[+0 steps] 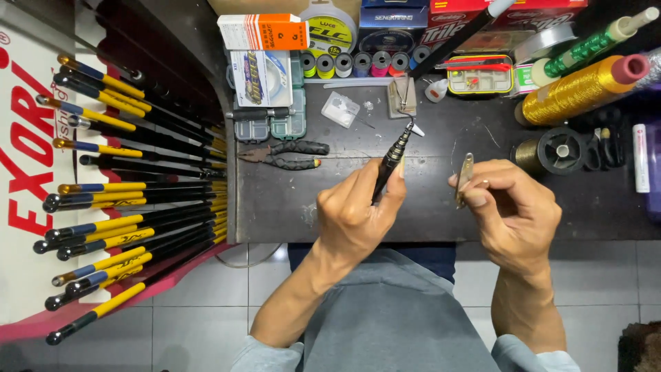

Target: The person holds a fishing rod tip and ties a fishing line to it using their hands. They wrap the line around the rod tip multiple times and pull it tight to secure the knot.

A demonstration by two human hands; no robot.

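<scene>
Left hand (pixel 354 217) grips a black knot tool (pixel 391 160) at frame centre, right hand (pixel 513 210) pinches a metal lure (pixel 464 178); best keep both steady and close.

— Counting hands: two, a left hand (pixel 354 210) and a right hand (pixel 513 210).
— Counting pliers (pixel 284 155): one pair.
— Tallying small thread spools (pixel 361 64) in the back row: seven or so.
— Adding large gold thread cones (pixel 582 86): one. Yellow-banded rods (pixel 131 200): too overlapped for counting.
</scene>
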